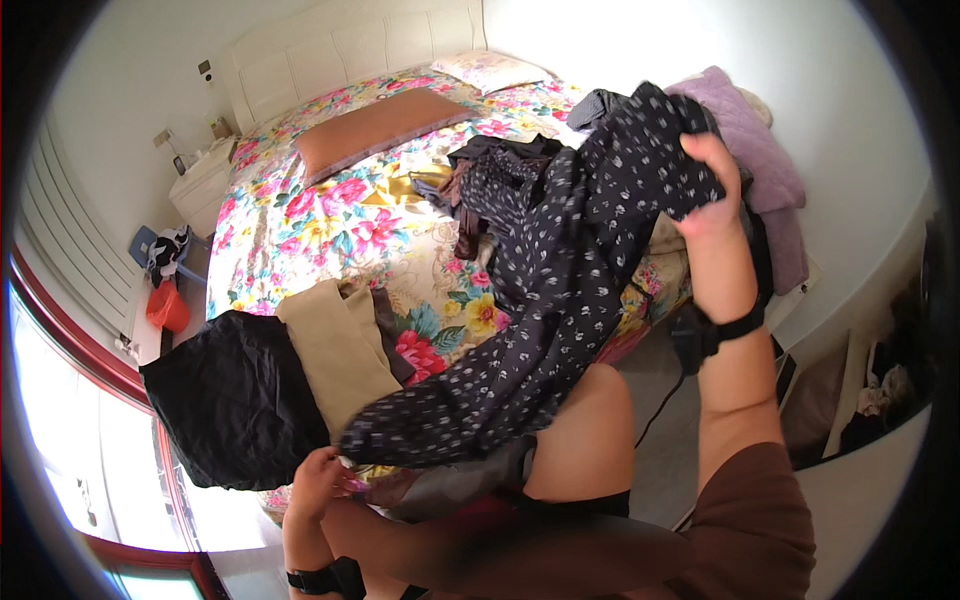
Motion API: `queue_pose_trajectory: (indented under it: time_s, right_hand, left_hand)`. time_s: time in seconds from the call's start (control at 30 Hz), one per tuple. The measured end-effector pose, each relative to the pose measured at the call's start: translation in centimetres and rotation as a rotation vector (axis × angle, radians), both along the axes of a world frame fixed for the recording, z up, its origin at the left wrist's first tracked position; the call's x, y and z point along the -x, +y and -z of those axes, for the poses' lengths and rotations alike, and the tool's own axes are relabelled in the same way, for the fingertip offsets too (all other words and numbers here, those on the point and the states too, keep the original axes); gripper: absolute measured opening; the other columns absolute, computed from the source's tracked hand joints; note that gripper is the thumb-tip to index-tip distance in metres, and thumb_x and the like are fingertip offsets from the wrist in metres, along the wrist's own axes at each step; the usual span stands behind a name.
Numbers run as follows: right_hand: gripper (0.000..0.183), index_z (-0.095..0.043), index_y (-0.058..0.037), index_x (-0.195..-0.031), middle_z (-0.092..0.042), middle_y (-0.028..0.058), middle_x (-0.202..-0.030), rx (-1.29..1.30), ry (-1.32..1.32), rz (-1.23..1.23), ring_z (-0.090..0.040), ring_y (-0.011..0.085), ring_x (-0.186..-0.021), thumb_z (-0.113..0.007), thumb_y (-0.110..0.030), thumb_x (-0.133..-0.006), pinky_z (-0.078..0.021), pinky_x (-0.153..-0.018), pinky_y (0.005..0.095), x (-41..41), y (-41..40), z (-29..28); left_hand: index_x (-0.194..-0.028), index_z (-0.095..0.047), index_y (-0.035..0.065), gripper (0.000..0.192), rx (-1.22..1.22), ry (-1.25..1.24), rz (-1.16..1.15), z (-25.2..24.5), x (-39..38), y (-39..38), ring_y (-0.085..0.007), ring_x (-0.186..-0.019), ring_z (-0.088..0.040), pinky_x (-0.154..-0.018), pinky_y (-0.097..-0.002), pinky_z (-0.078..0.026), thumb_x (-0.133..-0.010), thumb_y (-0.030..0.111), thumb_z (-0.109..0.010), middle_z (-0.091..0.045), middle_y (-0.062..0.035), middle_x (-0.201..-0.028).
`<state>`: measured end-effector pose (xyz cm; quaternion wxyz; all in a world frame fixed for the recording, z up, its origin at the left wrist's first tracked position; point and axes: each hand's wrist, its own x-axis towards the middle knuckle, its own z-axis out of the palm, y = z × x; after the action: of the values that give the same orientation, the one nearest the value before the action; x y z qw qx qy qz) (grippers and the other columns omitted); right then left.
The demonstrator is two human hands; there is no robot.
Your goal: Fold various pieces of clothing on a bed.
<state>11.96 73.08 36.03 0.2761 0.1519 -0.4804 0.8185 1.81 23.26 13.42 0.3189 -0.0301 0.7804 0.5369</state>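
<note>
A dark garment with a small white floral print (540, 300) stretches between my hands across the near part of the bed. At the upper right my right hand (709, 184) grips one end, thumb over the cloth. My left hand (322, 480) pinches the other end low down, near the bed's front edge. Just beyond my left hand lie a black folded garment (236, 401) and a beige folded garment (337, 349), with a dark grey-brown one (391, 337) partly under it. Behind the printed garment is a heap of dark clothes (510, 146).
The bed bears a floral sheet (352, 225), a brown pillow (386, 127) and a light pillow (491, 70). Purple quilted bedding (742, 142) is piled at the right. A white nightstand (202, 187), a blue chair (142, 244) and a red bin (168, 307) stand left of the bed.
</note>
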Motion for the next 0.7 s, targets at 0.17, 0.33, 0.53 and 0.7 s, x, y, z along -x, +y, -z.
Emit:
queue_pose_trajectory:
  time_s: [0.17,0.33,0.53,0.7]
  right_hand:
    - [0.036,-0.057,0.0074,-0.107,-0.064,0.0191,-0.099,-0.220,-0.040,-0.217,-0.065,0.0274,-0.087,-0.049,-0.013,-0.079,-0.0545,-0.079,0.0377,1.5,-4.8,-7.9]
    - [0.034,-0.055,0.0050,-0.105,-0.064,0.0157,-0.094,-0.308,-0.049,-0.455,-0.065,0.0244,-0.076,-0.052,-0.017,-0.079,-0.0544,-0.070,0.0342,3.3,-12.8,-12.0]
    - [0.021,-0.059,0.0015,-0.094,-0.063,0.0077,-0.087,-0.528,0.169,-0.480,-0.060,0.0143,-0.079,-0.060,-0.013,-0.080,-0.0486,-0.074,0.0274,6.8,-25.0,-6.8]
    - [0.036,-0.051,0.0022,-0.108,-0.060,0.0068,-0.093,-0.647,0.030,-0.644,-0.057,0.0117,-0.079,-0.062,-0.023,-0.084,-0.0465,-0.073,0.0240,6.4,-29.3,-4.6]
  left_hand:
    - [-0.110,-0.051,-0.0032,0.024,-0.240,0.346,0.380,-6.6,0.0,2.5,-0.0133,-0.077,-0.062,-0.067,-0.0240,-0.048,-0.085,-0.003,-0.051,-0.061,-0.0077,-0.081]
    - [-0.104,-0.052,-0.0005,0.025,-0.487,0.735,0.280,-13.9,0.8,2.6,-0.0153,-0.076,-0.061,-0.071,-0.0283,-0.049,-0.088,0.018,-0.058,-0.058,-0.0062,-0.082]
    - [-0.139,-0.020,0.0036,0.096,-0.774,0.931,0.322,-18.7,-2.2,4.5,-0.0238,-0.123,-0.040,-0.097,-0.0369,-0.037,-0.069,0.038,-0.077,-0.039,-0.0133,-0.135]
    - [-0.117,-0.054,0.0041,0.032,-0.848,0.710,0.001,-18.7,-1.3,3.4,-0.0214,-0.105,-0.055,-0.088,-0.0323,-0.044,-0.085,0.003,-0.055,-0.058,-0.0082,-0.114]
